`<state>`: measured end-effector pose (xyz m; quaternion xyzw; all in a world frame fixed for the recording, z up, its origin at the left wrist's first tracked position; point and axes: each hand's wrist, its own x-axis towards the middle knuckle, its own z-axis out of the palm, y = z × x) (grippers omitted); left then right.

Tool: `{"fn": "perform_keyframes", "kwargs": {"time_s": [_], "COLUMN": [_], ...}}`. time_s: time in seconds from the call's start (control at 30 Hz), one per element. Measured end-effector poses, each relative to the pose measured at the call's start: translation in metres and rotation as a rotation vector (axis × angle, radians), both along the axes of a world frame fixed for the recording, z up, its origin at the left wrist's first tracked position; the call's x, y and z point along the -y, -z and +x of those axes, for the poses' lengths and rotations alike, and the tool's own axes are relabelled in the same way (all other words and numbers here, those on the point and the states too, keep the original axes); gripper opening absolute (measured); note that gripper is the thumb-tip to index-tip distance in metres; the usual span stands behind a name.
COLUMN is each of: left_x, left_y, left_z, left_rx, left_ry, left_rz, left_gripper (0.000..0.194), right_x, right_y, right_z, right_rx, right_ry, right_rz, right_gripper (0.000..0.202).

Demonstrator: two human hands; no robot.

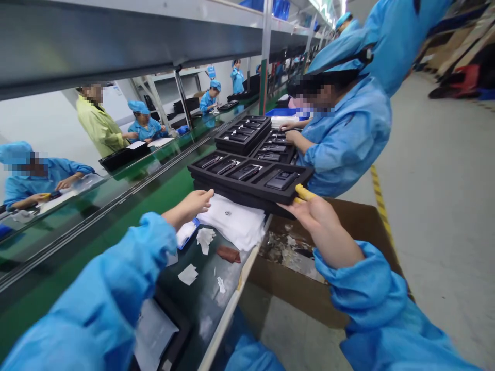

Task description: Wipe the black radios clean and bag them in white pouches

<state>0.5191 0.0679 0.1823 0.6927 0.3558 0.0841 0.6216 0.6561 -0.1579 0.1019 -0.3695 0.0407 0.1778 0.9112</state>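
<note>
A black foam tray [247,178] with several dark devices in its compartments rests on top of other black trays, tilted in view. My right hand [319,214], with yellow covers on its fingers, grips the near right corner of the tray stack. My left hand [191,206] is just below the stack's left side, fingers stretched out and nothing seen in them; whether its fingertips touch the tray I cannot tell. Under the stack's near edge lies a pile of white printed bags [235,219]. A dark device [282,179] sits in the tray's right compartment.
Paper scraps [188,274], a brown piece [228,254] and a blue box [188,234] lie on the bench. Below its edge stands a cardboard box [297,283] of scraps. A co-worker [344,134] handles another tray ahead. A shelf [135,41] hangs over the green conveyor [166,193].
</note>
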Motion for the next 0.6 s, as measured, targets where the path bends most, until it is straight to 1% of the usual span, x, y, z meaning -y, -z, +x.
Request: {"fn": "perform_keyframes", "kwargs": {"time_s": [0.03,0.1,0.17,0.23,0.3,0.37,0.43,0.5,0.6], "left_x": [0.003,0.007,0.01,0.01,0.009,0.008,0.01,0.016,0.025], "left_y": [0.012,0.033,0.047,0.054,0.054,0.049,0.041,0.031,0.013], "left_z": [0.019,0.05,0.072,0.086,0.093,0.092,0.083,0.065,0.024], "left_rx": [0.002,0.034,0.099,0.18,0.251,0.304,0.349,0.394,0.472], "left_ry": [-0.027,-0.079,-0.118,-0.16,-0.207,-0.235,-0.234,-0.219,-0.218], "left_rz": [-0.059,-0.169,-0.264,-0.337,-0.386,-0.416,-0.438,-0.458,-0.494], "left_gripper": [0.031,0.037,0.037,0.036,0.037,0.038,0.038,0.035,0.018], "right_x": [-0.002,-0.007,-0.014,-0.02,-0.023,-0.022,-0.015,-0.004,0.018], "right_y": [-0.001,0.0,0.004,0.009,0.014,0.014,0.011,0.003,-0.012], "right_z": [-0.005,-0.016,-0.027,-0.037,-0.046,-0.055,-0.065,-0.075,-0.09], "right_rx": [-0.008,-0.016,-0.002,0.026,0.051,0.067,0.091,0.141,0.219], "right_ry": [-0.015,-0.026,-0.02,-0.018,-0.025,-0.035,-0.053,-0.07,-0.096], "right_rz": [-0.015,-0.051,-0.088,-0.119,-0.138,-0.143,-0.139,-0.139,-0.157], "right_gripper": [0.019,0.013,0.02,0.031,0.038,0.04,0.041,0.042,0.043]}}
